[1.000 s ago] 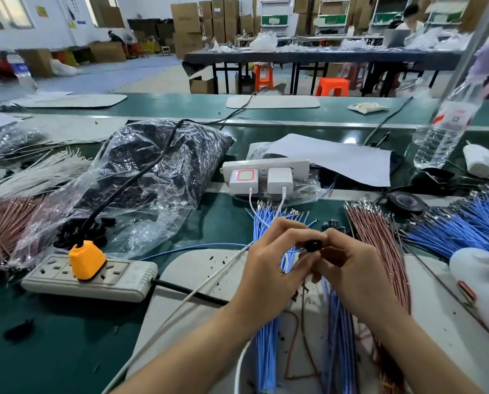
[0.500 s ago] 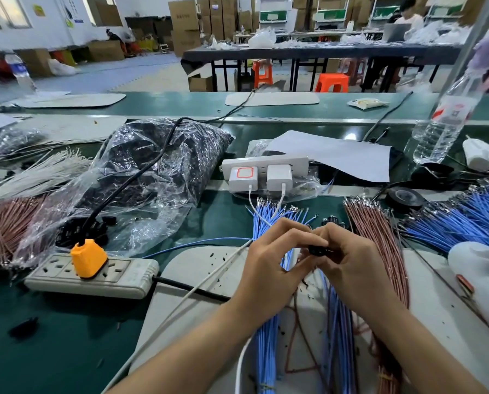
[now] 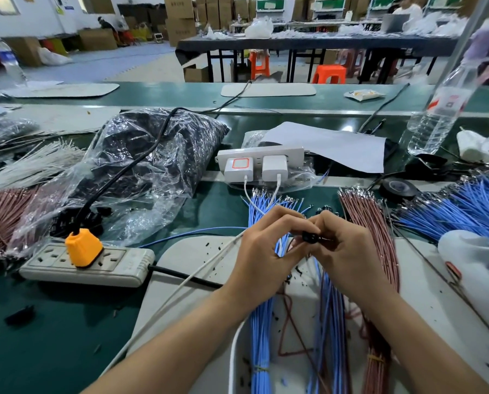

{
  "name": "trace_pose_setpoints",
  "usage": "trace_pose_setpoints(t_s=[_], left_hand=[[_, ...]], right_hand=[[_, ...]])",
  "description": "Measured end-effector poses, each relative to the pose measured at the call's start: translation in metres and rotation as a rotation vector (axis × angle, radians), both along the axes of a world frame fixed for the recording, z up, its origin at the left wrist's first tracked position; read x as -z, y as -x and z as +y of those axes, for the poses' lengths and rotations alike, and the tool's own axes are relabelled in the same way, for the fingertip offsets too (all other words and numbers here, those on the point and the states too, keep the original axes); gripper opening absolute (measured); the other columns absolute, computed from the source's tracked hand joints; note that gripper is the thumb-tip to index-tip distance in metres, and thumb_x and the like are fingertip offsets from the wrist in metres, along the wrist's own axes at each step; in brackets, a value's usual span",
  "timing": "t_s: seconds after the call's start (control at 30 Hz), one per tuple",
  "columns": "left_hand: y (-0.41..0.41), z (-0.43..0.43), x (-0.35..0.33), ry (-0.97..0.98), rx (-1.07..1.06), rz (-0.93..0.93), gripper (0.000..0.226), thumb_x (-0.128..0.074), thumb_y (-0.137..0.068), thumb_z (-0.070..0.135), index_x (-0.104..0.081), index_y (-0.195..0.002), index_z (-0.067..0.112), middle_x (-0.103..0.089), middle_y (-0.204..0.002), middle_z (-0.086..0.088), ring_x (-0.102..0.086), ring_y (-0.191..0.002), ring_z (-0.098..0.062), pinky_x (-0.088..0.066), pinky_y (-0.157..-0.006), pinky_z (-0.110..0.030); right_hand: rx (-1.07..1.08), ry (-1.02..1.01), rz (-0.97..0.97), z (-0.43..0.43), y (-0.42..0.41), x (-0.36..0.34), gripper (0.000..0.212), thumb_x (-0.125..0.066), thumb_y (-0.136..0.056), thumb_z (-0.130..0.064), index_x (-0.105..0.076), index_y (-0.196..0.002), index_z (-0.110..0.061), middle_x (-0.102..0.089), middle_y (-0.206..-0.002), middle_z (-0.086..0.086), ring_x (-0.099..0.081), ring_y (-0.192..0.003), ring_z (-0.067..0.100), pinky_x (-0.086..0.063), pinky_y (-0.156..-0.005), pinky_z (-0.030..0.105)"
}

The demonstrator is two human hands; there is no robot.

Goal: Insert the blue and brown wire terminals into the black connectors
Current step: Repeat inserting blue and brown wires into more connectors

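A small black connector [image 3: 308,237] sits between my two hands, above the white mat [image 3: 180,260]. My left hand [image 3: 263,251] pinches it from the left with curled fingers. My right hand [image 3: 348,251] grips it from the right, and thin wires hang down from under this hand. A bundle of blue wires [image 3: 261,331] lies on the mat below my left hand. A bundle of brown wires [image 3: 365,223] lies to the right of my hands. Several loose black connectors [image 3: 327,209] lie just beyond my fingers.
A grey power strip with an orange plug [image 3: 82,247] lies at the left. Behind it sits a clear plastic bag [image 3: 141,166] of dark parts. A white socket strip with two chargers [image 3: 259,163], a water bottle [image 3: 436,118], black tape [image 3: 398,189] and more blue wires [image 3: 470,206] lie beyond and right.
The connector has sunk slightly between my fingers and my right thumb now covers more of it. Both hands stay in the same place above the mat.
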State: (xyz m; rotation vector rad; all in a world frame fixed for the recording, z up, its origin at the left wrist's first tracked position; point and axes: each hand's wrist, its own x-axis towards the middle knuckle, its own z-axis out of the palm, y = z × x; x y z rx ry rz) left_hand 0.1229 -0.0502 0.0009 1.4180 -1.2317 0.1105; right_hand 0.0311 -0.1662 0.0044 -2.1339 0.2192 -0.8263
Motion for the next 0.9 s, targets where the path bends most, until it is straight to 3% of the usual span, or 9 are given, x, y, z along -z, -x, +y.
trace_pose_setpoints(t_s=[0.07,0.33,0.5,0.6,0.67,0.77,0.83,0.9], left_hand=[[0.0,0.001,0.0,-0.002,-0.002,-0.01,0.016,-0.075,-0.076,0.004,-0.07,-0.091,0.003,-0.062,-0.091,-0.007,-0.062,-0.085,-0.014,-0.05,-0.08,-0.022],[0.002,0.002,0.0,0.019,0.029,-0.032,0.015,-0.075,-0.078,0.006,-0.07,-0.092,0.004,-0.062,-0.093,-0.006,-0.062,-0.085,-0.011,-0.051,-0.079,-0.024],[0.001,0.001,0.003,0.028,0.006,-0.023,0.015,-0.076,-0.076,0.006,-0.07,-0.089,0.003,-0.062,-0.091,-0.005,-0.063,-0.083,-0.011,-0.051,-0.078,-0.022],[0.001,0.001,0.002,0.041,-0.014,0.003,0.015,-0.076,-0.077,0.006,-0.069,-0.09,0.002,-0.061,-0.091,-0.006,-0.062,-0.083,-0.015,-0.051,-0.078,-0.022],[0.002,0.001,0.002,0.03,-0.006,0.03,0.014,-0.074,-0.078,0.006,-0.068,-0.091,0.004,-0.061,-0.091,-0.005,-0.061,-0.083,-0.015,-0.05,-0.078,-0.023],[0.003,0.0,0.004,-0.007,-0.015,0.101,0.015,-0.071,-0.082,0.01,-0.064,-0.092,0.019,-0.067,-0.093,0.002,-0.059,-0.082,-0.006,-0.045,-0.077,-0.018],[0.001,0.0,0.005,0.004,-0.017,0.175,0.018,-0.067,-0.084,0.012,-0.06,-0.093,0.026,-0.07,-0.094,0.007,-0.062,-0.081,-0.003,-0.047,-0.077,-0.018],[-0.001,-0.001,0.006,0.029,0.013,0.274,0.017,-0.067,-0.085,0.008,-0.061,-0.094,0.022,-0.071,-0.093,0.007,-0.067,-0.085,-0.008,-0.05,-0.08,-0.018]], right_hand=[[-0.009,0.002,0.003,0.001,0.001,0.0,0.017,-0.071,-0.072,0.015,-0.06,-0.076,0.002,-0.067,-0.076,0.01,-0.067,-0.072,0.026,-0.055,-0.065,0.043],[0.002,0.028,0.023,0.001,0.001,0.0,0.022,-0.07,-0.073,0.014,-0.059,-0.073,-0.005,-0.067,-0.073,0.007,-0.065,-0.069,0.021,-0.052,-0.06,0.032],[0.004,0.028,0.061,0.0,-0.001,0.004,0.016,-0.069,-0.074,0.013,-0.058,-0.074,0.001,-0.064,-0.072,0.01,-0.061,-0.069,0.029,-0.048,-0.059,0.035],[0.029,0.027,0.078,0.002,-0.003,0.003,0.019,-0.07,-0.073,0.011,-0.056,-0.07,-0.001,-0.06,-0.065,0.003,-0.054,-0.06,0.016,-0.041,-0.052,0.019],[0.047,0.037,0.077,0.003,-0.004,0.003,0.03,-0.072,-0.074,0.009,-0.052,-0.066,-0.013,-0.054,-0.058,-0.009,-0.047,-0.055,0.005,-0.034,-0.051,0.01],[0.095,0.066,0.097,0.003,-0.002,0.004,0.044,-0.071,-0.073,0.012,-0.051,-0.072,-0.028,-0.054,-0.061,-0.017,-0.052,-0.06,-0.004,-0.036,-0.056,0.005],[0.15,0.1,0.096,0.002,-0.002,0.001,0.041,-0.064,-0.07,0.019,-0.062,-0.086,-0.019,-0.063,-0.08,-0.007,-0.058,-0.074,0.0,-0.041,-0.068,0.006],[0.252,0.127,0.046,-0.005,0.0,-0.007,0.045,-0.056,-0.068,0.022,-0.067,-0.096,-0.011,-0.065,-0.091,0.001,-0.059,-0.081,0.008,-0.04,-0.077,0.004]])
